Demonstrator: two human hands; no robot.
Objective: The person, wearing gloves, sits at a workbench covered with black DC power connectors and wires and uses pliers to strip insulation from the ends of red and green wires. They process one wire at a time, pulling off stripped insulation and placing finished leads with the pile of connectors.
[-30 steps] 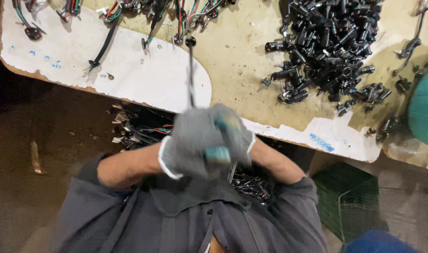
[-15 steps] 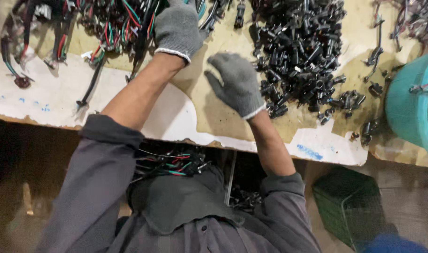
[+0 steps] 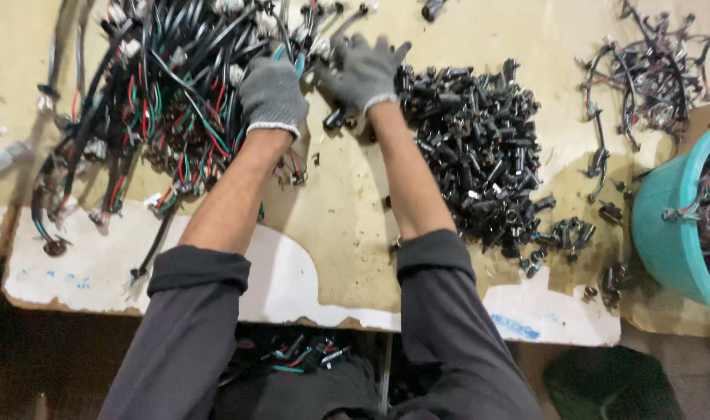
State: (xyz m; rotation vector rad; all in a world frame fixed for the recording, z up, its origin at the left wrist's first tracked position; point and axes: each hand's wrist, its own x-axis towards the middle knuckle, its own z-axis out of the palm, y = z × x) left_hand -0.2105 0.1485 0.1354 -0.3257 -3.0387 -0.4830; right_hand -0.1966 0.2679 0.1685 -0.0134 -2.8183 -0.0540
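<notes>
Both my hands are out at the far side of the worktable (image 3: 355, 257), in grey knit gloves. My left hand (image 3: 272, 95) is curled down into the tangle of wire harnesses (image 3: 160, 101), the black, red, green and white leads heaped on the left half of the table; the fingers are bent over a bunch of them, though I cannot tell how firmly they have closed on any one lead. My right hand (image 3: 366, 71) lies flatter, fingers spread, at the edge of that tangle and touching the near rim of the pile of black plastic connectors (image 3: 479, 163); whether it has pinched anything beneath the palm is hidden. The risk I judge here is snagging: these leads are knotted through one another, so lifting one bunch could drag its neighbours along and sweep loose connectors off the table's front edge. A teal plastic tub (image 3: 666, 225) holding more wiring stands well to my right.
</notes>
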